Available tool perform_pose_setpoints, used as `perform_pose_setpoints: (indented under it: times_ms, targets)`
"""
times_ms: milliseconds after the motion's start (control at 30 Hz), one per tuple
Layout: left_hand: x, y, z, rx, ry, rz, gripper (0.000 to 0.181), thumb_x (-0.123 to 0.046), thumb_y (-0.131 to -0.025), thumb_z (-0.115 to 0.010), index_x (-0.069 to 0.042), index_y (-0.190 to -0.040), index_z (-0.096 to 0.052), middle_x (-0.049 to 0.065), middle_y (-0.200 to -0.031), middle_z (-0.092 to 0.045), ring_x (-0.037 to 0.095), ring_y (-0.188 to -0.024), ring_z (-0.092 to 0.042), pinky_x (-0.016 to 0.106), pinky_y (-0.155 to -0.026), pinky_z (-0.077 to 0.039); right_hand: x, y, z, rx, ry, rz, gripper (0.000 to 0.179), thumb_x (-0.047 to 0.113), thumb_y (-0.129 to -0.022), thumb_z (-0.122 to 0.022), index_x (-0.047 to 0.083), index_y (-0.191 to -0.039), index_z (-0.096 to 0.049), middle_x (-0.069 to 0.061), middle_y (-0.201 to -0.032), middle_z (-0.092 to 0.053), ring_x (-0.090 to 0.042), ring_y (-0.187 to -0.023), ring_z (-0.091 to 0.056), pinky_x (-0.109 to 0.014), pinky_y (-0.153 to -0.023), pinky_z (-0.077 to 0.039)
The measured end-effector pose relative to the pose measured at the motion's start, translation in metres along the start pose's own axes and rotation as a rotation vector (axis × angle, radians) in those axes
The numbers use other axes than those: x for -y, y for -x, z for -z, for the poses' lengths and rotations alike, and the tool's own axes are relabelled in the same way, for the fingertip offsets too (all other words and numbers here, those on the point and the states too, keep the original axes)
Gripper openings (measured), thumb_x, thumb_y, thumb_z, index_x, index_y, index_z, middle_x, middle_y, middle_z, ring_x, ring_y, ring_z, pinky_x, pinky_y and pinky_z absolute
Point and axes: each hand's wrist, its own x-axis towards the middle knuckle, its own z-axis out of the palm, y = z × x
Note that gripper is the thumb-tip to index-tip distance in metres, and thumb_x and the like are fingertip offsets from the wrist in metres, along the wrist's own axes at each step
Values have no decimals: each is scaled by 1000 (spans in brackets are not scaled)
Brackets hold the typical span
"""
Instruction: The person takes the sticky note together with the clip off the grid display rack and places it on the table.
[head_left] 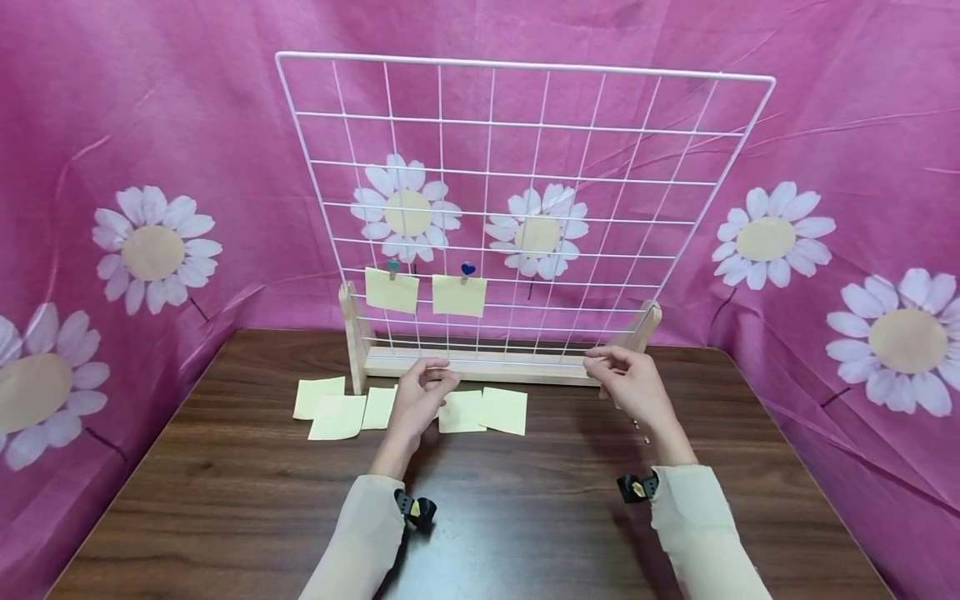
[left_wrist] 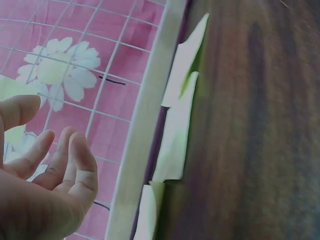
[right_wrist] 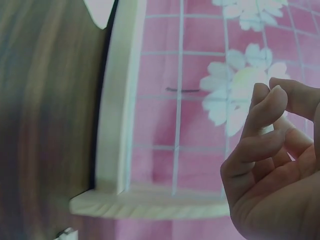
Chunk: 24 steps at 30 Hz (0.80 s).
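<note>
My left hand [head_left: 422, 396] hovers over the row of yellow sticky notes [head_left: 337, 418] in front of the rack. In the left wrist view its fingers are loosely bent, thumb apart, with nothing between them. My right hand [head_left: 633, 387] is near the right end of the wooden base [head_left: 487, 367]. Its thumb and fingertips come together in the right wrist view; whether something small is between them cannot be made out. On the white wire grid [head_left: 525, 64] hang two sticky notes, the left under a green heart clip [head_left: 393, 265], the right under a blue heart clip [head_left: 468, 268].
Several small pieces [head_left: 647, 440], too small to make out, lie on the table beside my right wrist. Wooden uprights [head_left: 352, 337] hold the grid at both sides. Pink cloth with white daisies [head_left: 153, 250] surrounds the dark wooden table [head_left: 525, 517].
</note>
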Motion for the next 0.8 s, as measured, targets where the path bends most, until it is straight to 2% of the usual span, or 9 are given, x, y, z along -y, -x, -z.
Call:
perform_pose_setpoints:
  times_ms: [133,267,367,533,633,800]
  targets:
    - [-6,-3,0,4,30,-13,31,-10,-92,-71,-4,-121,-64,10,-107,-69,19,-94,-65,33,-77,-53,13,-8,-7,21,12,76,28,14,-97,-69,-6,-117,-70,-9,-82,-69,-14,-53,-58,-25,-48,-45]
    - [-12,-5,0,5,49,-19,33,-10,-92,-71,-4,-123,-62,11,-110,-67,28,-99,-66,34,-78,-55,27,-15,-13,35,4,136,27,11,-97,-69,-6,-117,-69,-13,-86,-71,-15,-53,-58,-25,-51,-47]
    - [-18,-9,0,-4,67,-22,36,-10,-93,-71,-5,-127,-60,13,-112,-66,31,-100,-65,32,-74,-57,38,-22,-18,44,-17,156,29,11,-97,-70,-6,-120,-68,-13,-88,-72,-16,-53,-59,-25,-50,-45]
    - [-29,-16,0,-38,105,-55,43,-9,-93,-71,-6,-133,-55,15,-113,-65,23,-91,-66,28,-67,-56,56,-34,-26,54,-19,179,30,13,-97,-70,-4,-121,-69,-18,-95,-73,-19,-54,-63,-25,-53,-49]
    - [-35,-20,0,-62,129,-74,47,-9,-93,-72,-7,-136,-52,13,-112,-65,21,-86,-65,27,-65,-55,65,-40,-31,47,-25,182,28,15,-96,-71,-2,-119,-70,-19,-97,-72,-17,-55,-64,-25,-54,-53]
    - [-39,-26,0,-87,152,-88,54,-11,-93,-72,-8,-142,-48,12,-114,-63,24,-87,-64,30,-65,-55,78,-50,-43,33,-73,199,26,14,-95,-72,-2,-116,-72,-20,-98,-72,-12,-56,-63,-27,-54,-56]
